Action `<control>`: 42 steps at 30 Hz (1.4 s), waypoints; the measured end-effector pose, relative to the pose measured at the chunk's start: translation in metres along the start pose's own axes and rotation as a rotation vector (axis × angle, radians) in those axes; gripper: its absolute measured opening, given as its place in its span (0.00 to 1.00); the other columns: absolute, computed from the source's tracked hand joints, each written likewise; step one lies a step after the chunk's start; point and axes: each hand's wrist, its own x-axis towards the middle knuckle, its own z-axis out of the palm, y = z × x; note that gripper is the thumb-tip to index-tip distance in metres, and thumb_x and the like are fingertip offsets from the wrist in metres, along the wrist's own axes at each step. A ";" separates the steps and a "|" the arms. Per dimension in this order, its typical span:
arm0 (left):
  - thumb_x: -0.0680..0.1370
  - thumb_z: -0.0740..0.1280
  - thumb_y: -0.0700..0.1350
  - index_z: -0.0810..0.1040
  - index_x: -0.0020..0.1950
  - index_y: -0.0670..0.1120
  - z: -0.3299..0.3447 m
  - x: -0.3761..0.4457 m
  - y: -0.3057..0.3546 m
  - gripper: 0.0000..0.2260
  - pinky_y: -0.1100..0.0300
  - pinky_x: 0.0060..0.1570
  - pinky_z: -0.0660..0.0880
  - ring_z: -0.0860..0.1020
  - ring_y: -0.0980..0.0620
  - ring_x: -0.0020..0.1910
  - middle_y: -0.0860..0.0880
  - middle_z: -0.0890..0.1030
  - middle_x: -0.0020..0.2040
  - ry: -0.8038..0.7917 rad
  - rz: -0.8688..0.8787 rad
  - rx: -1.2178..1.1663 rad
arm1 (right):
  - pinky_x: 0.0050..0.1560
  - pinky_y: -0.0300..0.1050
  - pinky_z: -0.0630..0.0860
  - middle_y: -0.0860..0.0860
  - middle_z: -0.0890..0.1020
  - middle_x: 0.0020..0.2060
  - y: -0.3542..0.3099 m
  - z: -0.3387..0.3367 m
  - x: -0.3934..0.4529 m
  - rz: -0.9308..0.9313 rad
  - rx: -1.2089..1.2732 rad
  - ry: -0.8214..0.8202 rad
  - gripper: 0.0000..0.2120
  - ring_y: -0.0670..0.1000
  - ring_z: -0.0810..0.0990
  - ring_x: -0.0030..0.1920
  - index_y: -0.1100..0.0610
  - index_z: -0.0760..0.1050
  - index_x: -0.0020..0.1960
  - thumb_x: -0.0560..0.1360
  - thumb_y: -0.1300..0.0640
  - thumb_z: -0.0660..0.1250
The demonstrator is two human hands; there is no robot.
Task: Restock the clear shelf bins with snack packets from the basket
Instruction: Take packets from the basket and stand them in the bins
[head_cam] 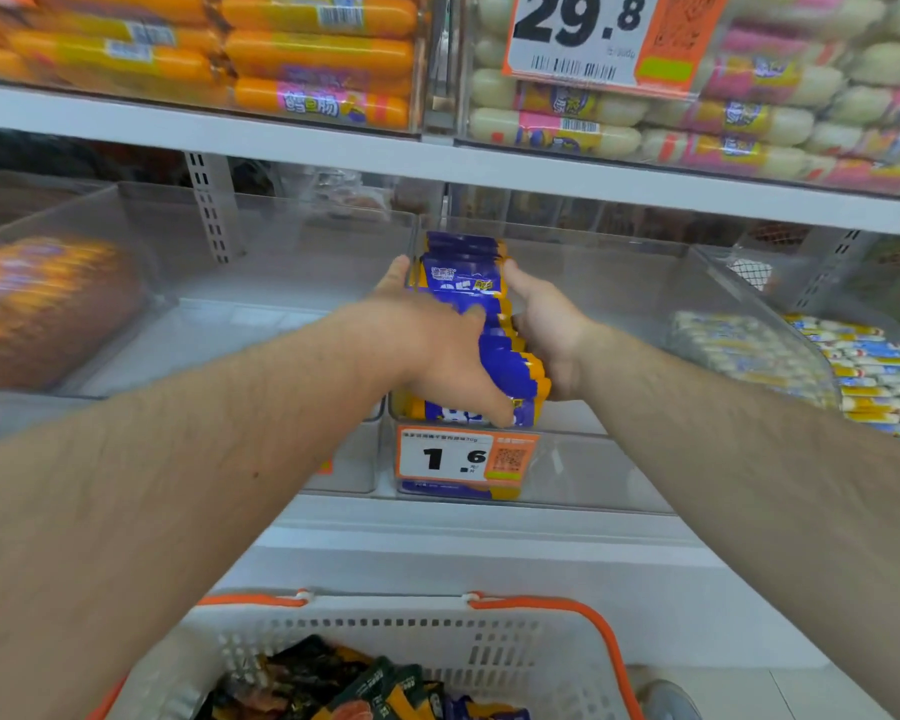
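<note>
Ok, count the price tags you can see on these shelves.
2. The 29.8 price tag hangs on the top-shelf bin, upper right; the 1.6 price tag sits on the centre bin's front, below both hands. Others may be hidden.

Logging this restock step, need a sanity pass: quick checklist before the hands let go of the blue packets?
1. Both hands on the stack: left hand and right hand press the blue packets from either side. Ok.
2. Stack is over the right bin: the row sits in the clear bin bearing the 1.6 price tag. Ok.
3. Packets aligned in a row: they stand in a line front to back. Ok.
4. Room behind the row: far end of the bin is hidden by the packets. Cannot tell.
5. More stock ready: basket below holds more packets. Ok.
</note>
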 end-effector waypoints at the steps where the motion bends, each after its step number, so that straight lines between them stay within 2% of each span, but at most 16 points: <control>1: 0.67 0.58 0.77 0.67 0.59 0.59 -0.003 -0.001 0.001 0.29 0.37 0.74 0.40 0.59 0.46 0.76 0.51 0.69 0.73 -0.044 -0.014 -0.007 | 0.54 0.52 0.80 0.57 0.84 0.56 0.001 -0.001 0.001 0.014 0.011 0.007 0.35 0.58 0.83 0.56 0.55 0.78 0.65 0.73 0.28 0.58; 3: 0.67 0.58 0.77 0.67 0.54 0.60 -0.009 0.000 0.003 0.27 0.38 0.73 0.40 0.59 0.47 0.76 0.53 0.70 0.72 -0.113 -0.025 -0.045 | 0.53 0.51 0.80 0.57 0.83 0.57 0.002 0.000 0.000 0.020 0.012 -0.004 0.37 0.58 0.82 0.58 0.55 0.77 0.66 0.73 0.28 0.58; 6: 0.68 0.49 0.80 0.54 0.79 0.53 -0.015 0.012 0.004 0.47 0.38 0.73 0.35 0.46 0.48 0.79 0.48 0.49 0.81 -0.087 -0.041 -0.106 | 0.41 0.47 0.83 0.57 0.86 0.48 -0.002 0.001 -0.003 0.006 -0.005 -0.001 0.33 0.57 0.86 0.43 0.55 0.80 0.58 0.75 0.29 0.55; 8: 0.70 0.44 0.79 0.45 0.81 0.49 -0.013 0.027 0.002 0.48 0.39 0.73 0.34 0.44 0.48 0.79 0.47 0.44 0.81 0.005 -0.072 -0.107 | 0.32 0.46 0.82 0.57 0.86 0.39 -0.004 -0.002 -0.004 -0.010 0.036 0.002 0.31 0.56 0.85 0.34 0.57 0.80 0.49 0.76 0.31 0.54; 12: 0.74 0.48 0.75 0.65 0.74 0.51 -0.008 0.048 0.000 0.38 0.46 0.73 0.56 0.68 0.47 0.71 0.47 0.69 0.73 -0.109 -0.123 -0.230 | 0.30 0.44 0.81 0.56 0.85 0.36 -0.005 -0.001 -0.009 0.003 -0.005 0.042 0.33 0.55 0.85 0.32 0.57 0.80 0.47 0.77 0.30 0.51; 14: 0.77 0.51 0.72 0.74 0.61 0.54 -0.006 0.053 0.002 0.27 0.51 0.66 0.64 0.75 0.49 0.60 0.49 0.77 0.61 -0.167 -0.098 -0.358 | 0.43 0.49 0.83 0.58 0.85 0.45 -0.004 -0.002 -0.011 0.060 -0.007 0.117 0.40 0.58 0.85 0.42 0.59 0.79 0.55 0.73 0.25 0.50; 16: 0.76 0.46 0.71 0.74 0.53 0.55 -0.006 0.051 -0.001 0.26 0.48 0.66 0.60 0.74 0.49 0.59 0.52 0.78 0.56 -0.066 -0.077 -0.325 | 0.66 0.60 0.72 0.60 0.79 0.61 0.000 -0.010 -0.004 0.133 -0.021 0.203 0.52 0.59 0.80 0.59 0.60 0.70 0.70 0.63 0.19 0.53; 18: 0.72 0.39 0.67 0.72 0.52 0.55 -0.005 0.048 -0.006 0.28 0.40 0.69 0.52 0.72 0.46 0.63 0.51 0.78 0.61 0.057 -0.054 -0.214 | 0.73 0.64 0.59 0.60 0.75 0.66 0.005 -0.018 -0.004 0.161 -0.061 0.222 0.57 0.60 0.76 0.65 0.59 0.62 0.74 0.59 0.20 0.54; 20: 0.73 0.38 0.62 0.71 0.52 0.53 -0.003 0.043 -0.007 0.26 0.35 0.70 0.47 0.71 0.45 0.65 0.49 0.77 0.64 0.085 -0.010 -0.142 | 0.68 0.63 0.68 0.61 0.79 0.62 0.005 -0.006 -0.020 0.172 -0.013 0.139 0.51 0.60 0.80 0.61 0.60 0.67 0.71 0.65 0.20 0.51; 22: 0.79 0.41 0.60 0.72 0.47 0.50 -0.003 0.037 -0.005 0.23 0.37 0.71 0.48 0.71 0.46 0.64 0.49 0.77 0.63 0.083 -0.018 -0.077 | 0.49 0.57 0.82 0.61 0.84 0.52 0.007 0.001 -0.027 0.100 0.044 0.044 0.42 0.59 0.85 0.48 0.57 0.78 0.61 0.72 0.23 0.48; 24: 0.81 0.43 0.57 0.70 0.43 0.50 -0.004 0.032 -0.004 0.21 0.37 0.70 0.51 0.71 0.47 0.58 0.49 0.78 0.61 0.071 -0.015 -0.033 | 0.39 0.54 0.83 0.61 0.84 0.51 0.007 0.007 -0.034 0.082 0.079 -0.019 0.40 0.59 0.85 0.43 0.55 0.80 0.56 0.73 0.24 0.47; 29: 0.84 0.45 0.50 0.68 0.47 0.51 -0.005 0.011 -0.002 0.14 0.35 0.71 0.51 0.71 0.44 0.64 0.46 0.77 0.62 0.150 -0.021 -0.216 | 0.42 0.52 0.82 0.61 0.85 0.47 0.006 0.013 -0.050 0.066 0.072 0.057 0.39 0.59 0.85 0.44 0.56 0.79 0.54 0.74 0.25 0.47; 31: 0.84 0.47 0.50 0.71 0.47 0.51 0.001 0.000 0.001 0.15 0.38 0.73 0.49 0.72 0.45 0.63 0.48 0.78 0.57 0.231 0.019 -0.305 | 0.46 0.49 0.80 0.61 0.84 0.37 0.003 0.018 -0.067 0.036 0.024 0.116 0.33 0.56 0.84 0.41 0.57 0.76 0.47 0.77 0.29 0.48; 33: 0.83 0.51 0.52 0.77 0.54 0.51 0.004 -0.016 0.001 0.15 0.45 0.73 0.50 0.73 0.45 0.63 0.49 0.79 0.57 0.312 0.026 -0.532 | 0.40 0.41 0.75 0.55 0.79 0.32 -0.001 0.025 -0.081 -0.078 -0.143 0.301 0.25 0.51 0.79 0.37 0.56 0.71 0.42 0.82 0.37 0.51; 37: 0.80 0.61 0.50 0.70 0.70 0.49 0.016 -0.055 0.001 0.18 0.48 0.72 0.60 0.72 0.47 0.66 0.49 0.76 0.67 0.502 0.048 -0.761 | 0.41 0.44 0.68 0.51 0.78 0.44 0.010 0.042 -0.094 -0.520 -0.602 0.679 0.09 0.53 0.75 0.42 0.54 0.76 0.45 0.74 0.48 0.63; 42: 0.71 0.64 0.46 0.73 0.63 0.49 0.050 -0.121 -0.008 0.20 0.54 0.52 0.73 0.76 0.48 0.52 0.50 0.78 0.56 0.638 0.123 -0.786 | 0.37 0.49 0.70 0.48 0.74 0.28 0.056 0.093 -0.127 -0.854 -0.652 0.596 0.08 0.53 0.73 0.35 0.55 0.70 0.34 0.71 0.56 0.66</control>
